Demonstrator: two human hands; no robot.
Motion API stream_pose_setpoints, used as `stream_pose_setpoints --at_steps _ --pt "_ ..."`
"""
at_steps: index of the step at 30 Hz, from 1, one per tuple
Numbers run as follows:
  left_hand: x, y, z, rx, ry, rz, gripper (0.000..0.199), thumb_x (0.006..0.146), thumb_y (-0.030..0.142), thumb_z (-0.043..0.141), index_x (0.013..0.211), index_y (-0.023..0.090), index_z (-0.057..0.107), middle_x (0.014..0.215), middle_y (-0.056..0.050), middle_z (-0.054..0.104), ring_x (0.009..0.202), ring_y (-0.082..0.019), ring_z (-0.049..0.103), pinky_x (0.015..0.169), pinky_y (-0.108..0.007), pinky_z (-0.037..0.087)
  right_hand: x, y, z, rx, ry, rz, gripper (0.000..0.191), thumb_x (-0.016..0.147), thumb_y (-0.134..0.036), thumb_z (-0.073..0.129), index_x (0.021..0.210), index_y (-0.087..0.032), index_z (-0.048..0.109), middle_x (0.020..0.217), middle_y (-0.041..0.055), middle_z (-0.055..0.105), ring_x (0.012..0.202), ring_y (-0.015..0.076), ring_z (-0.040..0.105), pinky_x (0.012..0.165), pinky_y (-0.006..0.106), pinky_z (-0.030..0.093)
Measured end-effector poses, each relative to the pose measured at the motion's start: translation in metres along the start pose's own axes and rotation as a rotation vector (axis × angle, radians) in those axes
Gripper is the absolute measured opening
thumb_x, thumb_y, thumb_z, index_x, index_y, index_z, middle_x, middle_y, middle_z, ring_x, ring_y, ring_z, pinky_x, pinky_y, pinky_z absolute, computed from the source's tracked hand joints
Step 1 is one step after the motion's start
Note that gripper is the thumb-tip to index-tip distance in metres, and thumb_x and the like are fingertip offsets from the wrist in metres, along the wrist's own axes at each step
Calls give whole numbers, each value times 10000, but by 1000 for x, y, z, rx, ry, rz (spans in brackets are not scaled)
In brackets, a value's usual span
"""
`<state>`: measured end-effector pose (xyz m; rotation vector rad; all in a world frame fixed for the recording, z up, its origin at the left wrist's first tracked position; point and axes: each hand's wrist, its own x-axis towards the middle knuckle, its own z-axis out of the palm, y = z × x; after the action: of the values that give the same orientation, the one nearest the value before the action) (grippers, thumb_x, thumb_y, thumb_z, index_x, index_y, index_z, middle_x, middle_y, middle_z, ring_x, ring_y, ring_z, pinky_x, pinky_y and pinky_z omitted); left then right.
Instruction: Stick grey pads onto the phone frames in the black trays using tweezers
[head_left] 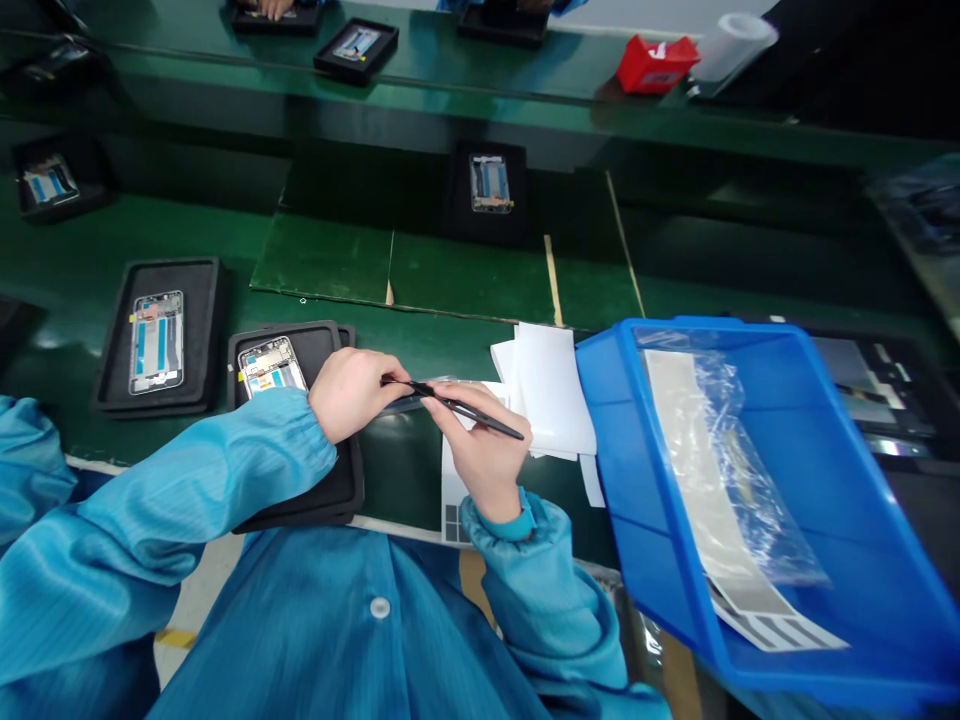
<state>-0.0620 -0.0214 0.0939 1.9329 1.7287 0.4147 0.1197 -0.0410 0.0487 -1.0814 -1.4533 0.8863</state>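
Note:
My right hand [487, 440] grips a pair of black tweezers [491, 422], their tips pointing left. At those tips, the fingers of my left hand [352, 392] are pinched together; what lies between them is too small to make out. A bit of clear film shows below the fingertips. Under my left forearm sits a black foam tray [341, 490] with an opened phone frame [271, 365] in it, partly covered by the sleeve. White sheets [551, 390] lie just right of my right hand, and one with dark squares is partly beneath it.
A blue bin [637, 560] at the right holds label strips [697, 480] and clear plastic bags. Another tray with a phone frame [157, 342] stands at left, one more [491, 185] farther back. Beyond are a red box [656, 65] and a co-worker's hand [274, 8].

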Motion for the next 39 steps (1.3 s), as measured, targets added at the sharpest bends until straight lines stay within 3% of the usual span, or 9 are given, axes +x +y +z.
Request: stream_pose_setpoints --at_steps 10,13,17,20,22,26,31,35,39 --pt "3 -13 12 81 -27 -5 128 901 314 664 913 246 771 913 -3 783 865 -205 710 791 -316 505 2 0 12 53 119 137 101 767 -286 828 834 -225 784 855 49 799 825 227 756 803 403 631" --pt "3 -18 11 188 -11 51 210 889 310 690 1065 203 733 1056 -50 763 1009 -254 675 873 -358 499 7 -5 12 34 110 194 135 740 -302 848 822 -217 784 834 47 796 799 224 756 781 387 628" --pt "-21 -39 -15 290 165 137 460 887 296 701 1313 164 589 1315 -95 653 1167 -287 587 957 -402 467 15 -12 20 29 15 315 180 716 -336 868 819 -215 782 821 40 792 762 209 748 722 345 620" --pt "-59 -68 -38 337 275 103 246 949 274 603 1179 196 645 1129 -61 707 1020 -259 611 862 -397 467 21 -17 39 53 -110 408 201 703 -340 877 819 -207 781 808 37 789 727 196 739 685 321 611" --pt "-85 -86 -44 342 286 72 164 968 290 569 1050 196 675 991 -51 715 907 -245 603 784 -388 454 25 -20 56 60 -221 445 206 704 -339 875 817 -196 780 796 39 786 699 185 731 668 308 602" --pt "-122 -106 -30 285 176 149 232 940 383 627 1036 178 678 1021 -69 700 910 -248 579 751 -391 441 35 -24 97 67 -408 451 235 717 -358 862 833 -173 775 745 37 771 628 159 702 618 281 575" --pt "-133 -107 -5 207 155 255 201 919 289 661 1051 138 670 1006 -73 690 921 -239 577 768 -385 447 46 -23 139 88 -511 446 274 706 -396 860 812 -164 759 746 38 769 667 179 722 651 295 593" --pt "-139 -104 -2 145 145 302 155 902 241 669 1011 130 673 920 -55 675 884 -228 580 772 -384 453 49 -20 153 54 -545 454 227 731 -362 843 813 -171 752 773 37 779 720 195 744 678 300 600" --pt "-142 -106 -5 63 159 286 207 901 290 680 1040 138 664 950 -57 676 886 -225 577 768 -381 457 46 -16 152 -17 -543 469 193 750 -345 831 809 -178 755 751 31 781 692 191 741 637 287 594"
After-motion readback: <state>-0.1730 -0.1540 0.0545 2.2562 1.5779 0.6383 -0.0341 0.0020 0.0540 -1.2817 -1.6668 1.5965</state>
